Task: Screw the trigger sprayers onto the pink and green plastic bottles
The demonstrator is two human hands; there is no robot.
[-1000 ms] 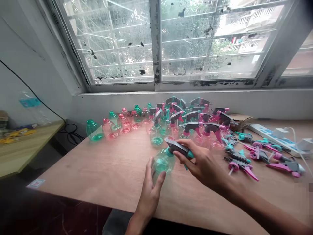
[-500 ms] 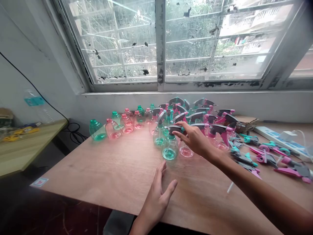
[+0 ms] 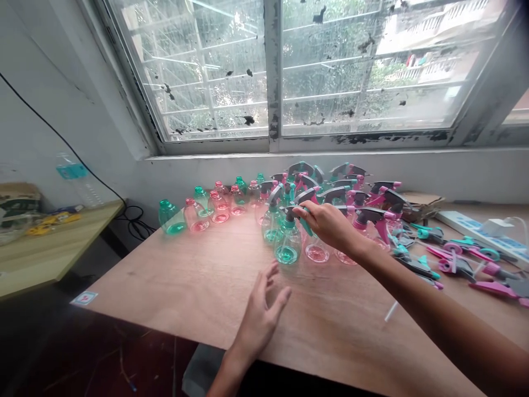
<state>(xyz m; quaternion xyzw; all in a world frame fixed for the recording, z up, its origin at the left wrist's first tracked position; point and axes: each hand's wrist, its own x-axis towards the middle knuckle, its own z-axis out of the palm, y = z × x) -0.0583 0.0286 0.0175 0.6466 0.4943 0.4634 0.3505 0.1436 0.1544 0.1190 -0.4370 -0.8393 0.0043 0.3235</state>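
A green spray bottle (image 3: 287,246) stands upright on the wooden table, a grey trigger head on its neck. My right hand (image 3: 328,223) is closed around the nozzle end of that head, from the right side. Below and left of the bottle, my left hand (image 3: 261,311) hovers above the table with fingers apart, holding nothing. Beside the gripped bottle are another green spray bottle (image 3: 270,226) and a pink spray bottle (image 3: 317,252), partly covered by my right hand. Several more pink and green spray bottles with heads crowd behind.
Bottles without heads, such as a green one (image 3: 170,219) and a pink one (image 3: 195,216), stand in rows at the left. Loose spray heads (image 3: 457,264) lie at the right, near a white power strip (image 3: 475,234). The window wall (image 3: 206,168) bounds the table's back.
My right hand has gone from touching the top of the spray head with extended fingers to closing around its nozzle end. My left hand stays open, shifted slightly left in view.
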